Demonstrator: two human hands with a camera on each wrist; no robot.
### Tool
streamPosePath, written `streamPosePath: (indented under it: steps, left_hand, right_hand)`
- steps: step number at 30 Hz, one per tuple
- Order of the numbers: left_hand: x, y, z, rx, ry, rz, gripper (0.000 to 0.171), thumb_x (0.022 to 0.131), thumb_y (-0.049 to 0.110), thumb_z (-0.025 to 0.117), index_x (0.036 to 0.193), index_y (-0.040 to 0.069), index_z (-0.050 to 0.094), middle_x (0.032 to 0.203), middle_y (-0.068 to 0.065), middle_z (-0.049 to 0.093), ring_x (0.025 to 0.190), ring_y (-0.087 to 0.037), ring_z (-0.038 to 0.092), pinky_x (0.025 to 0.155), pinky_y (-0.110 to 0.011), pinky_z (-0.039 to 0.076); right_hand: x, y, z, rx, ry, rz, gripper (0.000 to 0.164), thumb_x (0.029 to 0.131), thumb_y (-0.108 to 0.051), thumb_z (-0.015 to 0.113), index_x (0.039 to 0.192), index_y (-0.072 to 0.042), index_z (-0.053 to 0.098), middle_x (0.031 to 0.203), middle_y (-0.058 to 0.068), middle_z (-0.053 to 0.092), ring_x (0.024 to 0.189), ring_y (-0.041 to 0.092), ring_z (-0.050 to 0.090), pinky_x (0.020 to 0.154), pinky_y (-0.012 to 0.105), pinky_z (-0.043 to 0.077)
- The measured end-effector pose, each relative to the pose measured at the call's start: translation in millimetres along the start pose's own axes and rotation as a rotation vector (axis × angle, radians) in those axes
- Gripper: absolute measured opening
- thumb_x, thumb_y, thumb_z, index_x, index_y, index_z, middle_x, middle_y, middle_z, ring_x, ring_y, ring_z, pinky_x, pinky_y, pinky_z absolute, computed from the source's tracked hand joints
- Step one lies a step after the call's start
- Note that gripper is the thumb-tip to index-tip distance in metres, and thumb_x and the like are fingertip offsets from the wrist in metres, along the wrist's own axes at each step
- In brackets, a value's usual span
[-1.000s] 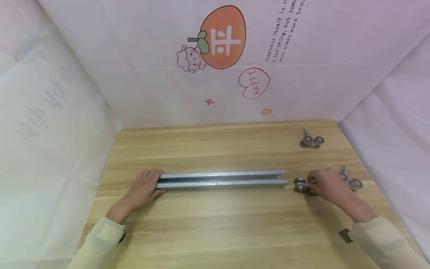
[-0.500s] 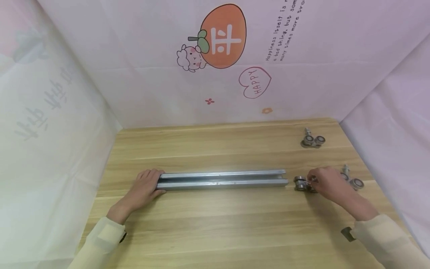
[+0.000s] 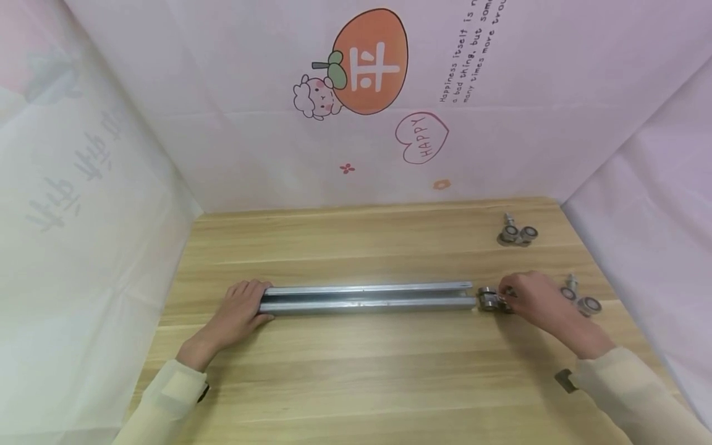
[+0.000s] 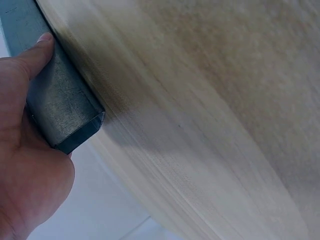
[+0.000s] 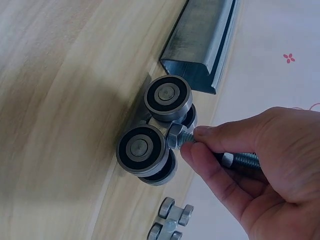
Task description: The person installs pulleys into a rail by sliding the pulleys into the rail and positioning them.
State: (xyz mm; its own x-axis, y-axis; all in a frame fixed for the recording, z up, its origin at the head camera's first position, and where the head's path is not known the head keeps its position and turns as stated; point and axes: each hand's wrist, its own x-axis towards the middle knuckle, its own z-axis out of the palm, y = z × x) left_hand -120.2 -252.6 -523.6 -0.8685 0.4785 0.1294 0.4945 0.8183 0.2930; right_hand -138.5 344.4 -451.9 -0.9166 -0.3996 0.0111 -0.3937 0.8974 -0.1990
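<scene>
A slotted metal track [image 3: 367, 304] lies lengthwise on the wooden table, its open slot facing up. My left hand [image 3: 239, 312] grips its left end; in the left wrist view the thumb [image 4: 42, 52] lies along the track's side. At the other end, my right hand [image 3: 536, 303] pinches the threaded bolt [image 5: 187, 137] of a roller trolley [image 5: 155, 130] between thumb and fingers. The trolley's bearing wheels stand right by the track's open right end [image 5: 192, 75], lined up with it and outside it. Part of the trolley is hidden behind the right hand in the head view.
Two more roller trolleys lie on the table: one at the back right [image 3: 518, 233], another just beyond the right hand [image 3: 588, 305]. Printed cloth walls [image 3: 250, 148] enclose the table [image 3: 356, 377] at the back and sides.
My right hand has moved slightly left with the roller trolley, bringing its wheels closer to the track's right end. The left hand and the track have stayed in place.
</scene>
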Motion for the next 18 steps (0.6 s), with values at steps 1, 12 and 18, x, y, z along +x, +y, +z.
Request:
streamPosePath:
  steps: [1, 12, 18]
  left_hand:
    - [-0.1, -0.4, 0.4, 0.001, 0.006, 0.003, 0.060, 0.084, 0.028, 0.074, 0.131, 0.002, 0.047, 0.117, -0.014, 0.058, 0.107, -0.029, 0.050, 0.104, -0.053, 0.031]
    - [-2.2, -0.2, 1.7, 0.007, 0.026, 0.011, 0.059, 0.084, 0.027, 0.075, 0.130, 0.003, 0.048, 0.116, -0.013, 0.059, 0.107, -0.029, 0.050, 0.103, -0.052, 0.032]
    - [-1.2, 0.6, -0.5, 0.011, 0.010, 0.004, 0.060, 0.084, 0.029, 0.074, 0.131, 0.004, 0.047, 0.118, -0.012, 0.058, 0.108, -0.029, 0.050, 0.104, -0.052, 0.031]
  right_hand:
    - [1, -1, 0, 0.001, 0.004, -0.004, 0.012, 0.072, 0.003, 0.072, 0.081, -0.006, 0.073, 0.077, 0.007, 0.072, 0.062, 0.014, 0.061, 0.056, 0.035, 0.053]
    - [8, -7, 6, 0.008, 0.044, -0.048, 0.013, 0.071, 0.002, 0.074, 0.080, -0.006, 0.073, 0.079, 0.009, 0.073, 0.062, 0.016, 0.062, 0.055, 0.035, 0.053]
    - [11, -7, 9, 0.012, 0.071, -0.071, 0.013, 0.069, 0.003, 0.074, 0.078, -0.006, 0.073, 0.076, 0.008, 0.072, 0.061, 0.016, 0.062, 0.055, 0.034, 0.053]
